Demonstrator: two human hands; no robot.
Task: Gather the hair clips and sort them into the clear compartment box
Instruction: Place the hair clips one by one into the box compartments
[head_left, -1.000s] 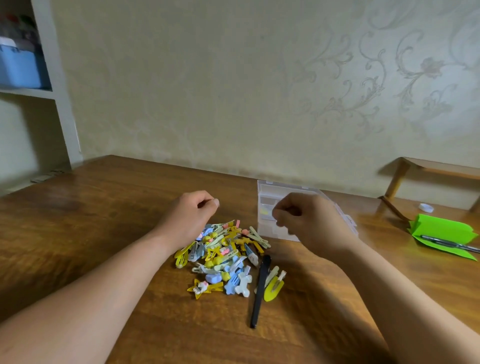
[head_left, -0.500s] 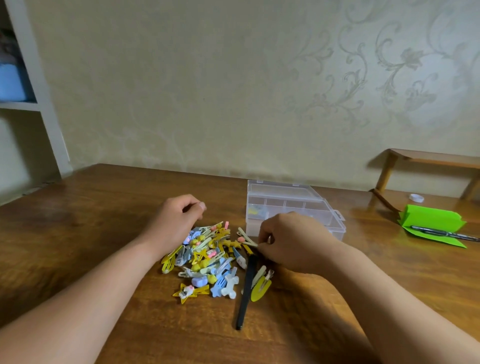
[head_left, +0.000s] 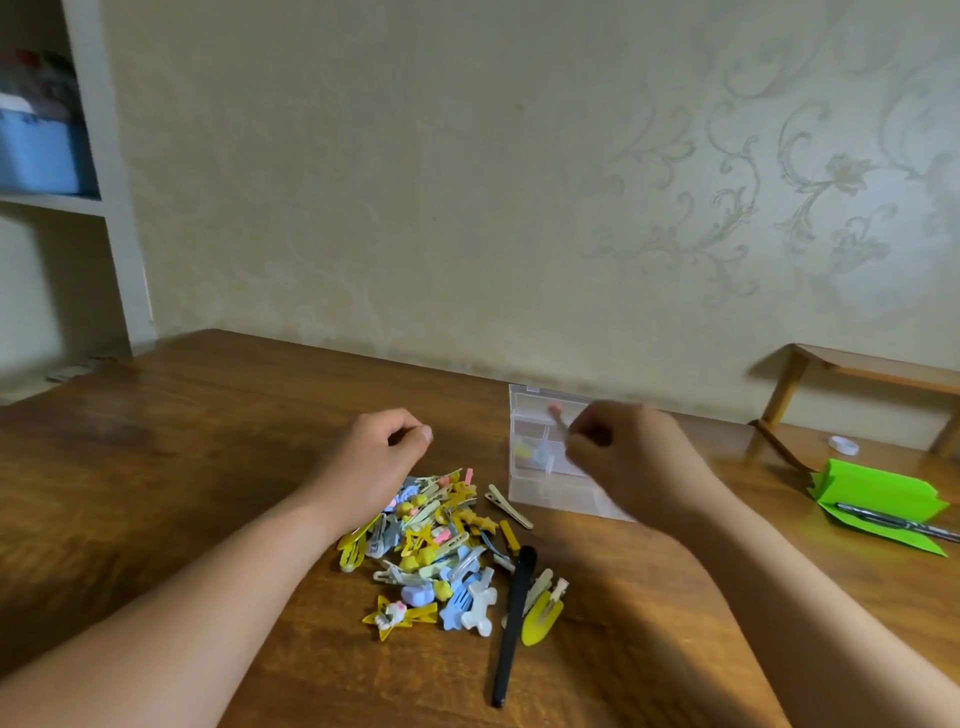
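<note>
A person's two bare forearms reach over a wooden desk (head_left: 182, 447) in the head view. Near the middle lies a pile of hair clips (head_left: 436, 540), mostly yellow, blue and pale cream, loose on the wood. At the pile's 11 o'clock edge the left hand (head_left: 379, 457) hovers with its fingers curled into a fist, thumb against the forefinger, and nothing shows in it. At 1 o'clock from the pile stands the clear compartment box (head_left: 540, 493), lid open. A few small pale pieces lie in one compartment, too blurred to tell apart. The right hand (head_left: 623, 457) is above the box, pinching a pink-tipped clip (head_left: 557, 414) between thumb and fingertips, with the pink end pointing to 11 o'clock.

A long black clip (head_left: 511, 623) lies at the pile's 5 o'clock edge, and a yellow star clip (head_left: 397, 616) at 7 o'clock. One beige clip (head_left: 509, 506) rests between the pile and the box.

Far off at 3 o'clock, a folded green paper (head_left: 878, 488) holds a pen (head_left: 893, 522). A small white cap (head_left: 842, 445) sits just beyond it.
</note>
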